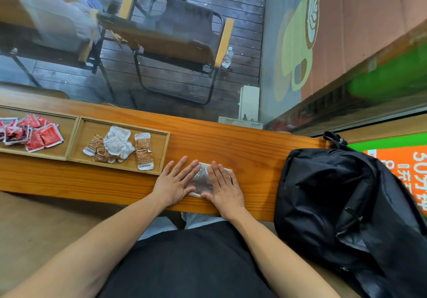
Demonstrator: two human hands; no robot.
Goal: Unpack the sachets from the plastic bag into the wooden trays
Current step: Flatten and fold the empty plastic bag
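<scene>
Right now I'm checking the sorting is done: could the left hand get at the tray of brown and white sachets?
Probably yes. The left hand lies flat on the plastic bag, beside the tray, and nothing stands between them.

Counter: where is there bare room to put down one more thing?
Bare wood lies between the right hand and the backpack, and along the counter's near edge below both trays. The left tray and right tray are crowded with sachets. Both hands press the flattened plastic bag.

glossy clear plastic bag (201, 180); wooden trays (76, 133).
</scene>
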